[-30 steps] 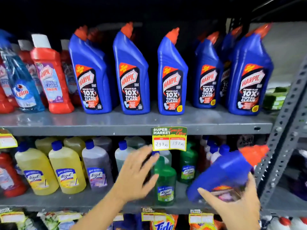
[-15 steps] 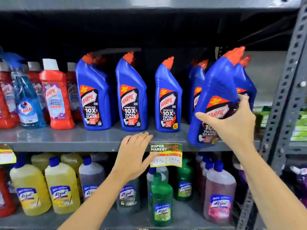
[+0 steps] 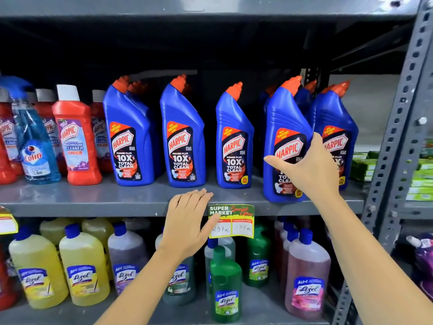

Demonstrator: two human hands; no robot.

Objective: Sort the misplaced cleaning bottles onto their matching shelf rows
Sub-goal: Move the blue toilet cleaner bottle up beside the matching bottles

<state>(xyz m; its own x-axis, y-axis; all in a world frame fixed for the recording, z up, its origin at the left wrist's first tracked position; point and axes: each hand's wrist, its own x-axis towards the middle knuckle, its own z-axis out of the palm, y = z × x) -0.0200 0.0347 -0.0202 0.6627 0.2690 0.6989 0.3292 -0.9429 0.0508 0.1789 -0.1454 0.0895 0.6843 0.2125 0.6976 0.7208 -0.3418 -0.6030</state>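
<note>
A blue Harpic bottle [image 3: 284,127] with an orange cap stands upright at the front edge of the grey upper shelf [image 3: 93,198], among a row of matching blue Harpic bottles [image 3: 180,137]. My right hand [image 3: 307,167] is wrapped around its label. My left hand [image 3: 187,221] lies flat with spread fingers on the shelf's front lip, beside a price tag [image 3: 232,221], holding nothing. Below, Lizol bottles in yellow [image 3: 82,266], grey, green [image 3: 225,282] and pink [image 3: 307,273] fill the lower shelf.
Red Harpic bathroom cleaner bottles [image 3: 75,137] and a blue Colin spray [image 3: 35,141] stand at the upper shelf's left. A perforated grey upright [image 3: 398,137] borders the right side, with green packs [image 3: 421,177] beyond it.
My right hand lifted the blue Harpic bottle from the lower shelf level and set it upright on the upper shelf. My left hand rose to the shelf lip.
</note>
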